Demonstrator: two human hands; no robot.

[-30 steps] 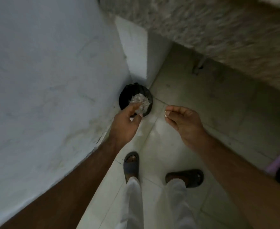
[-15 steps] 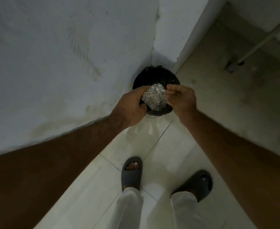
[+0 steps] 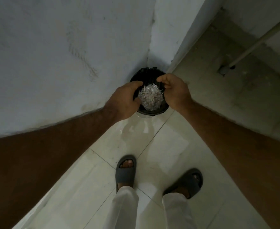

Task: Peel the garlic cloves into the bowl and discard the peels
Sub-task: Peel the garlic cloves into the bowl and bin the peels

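A: Head view only; peels (image 3: 150, 97) in a pale wad, held between both hands directly over the bin (image 3: 150, 111); bin is black, tucked in the corner where wall (image 3: 53, 63) meets floor (image 3: 136, 146).

B: Hands?

A: Left hand (image 3: 125, 101) curled round the wad's left side, thumb under, fingers over; right hand (image 3: 174, 92) curled round the right side, fingertips bent in at the top; both cupping, neither spread. Whether any peels are already down inside the bin, cannot tell; the wad hides the opening.

B: Step?

A: Discard step, by my reading; no bowl or cloves in sight, so peeling looks done or is elsewhere.

B: Next move?

A: Likely open both hands while centred over the rim; papery scraps drift, so release low and inside the mouth; then rub palms to shed clingers. Risk: bits landing on the tiles by the sandals (image 3: 125, 171).
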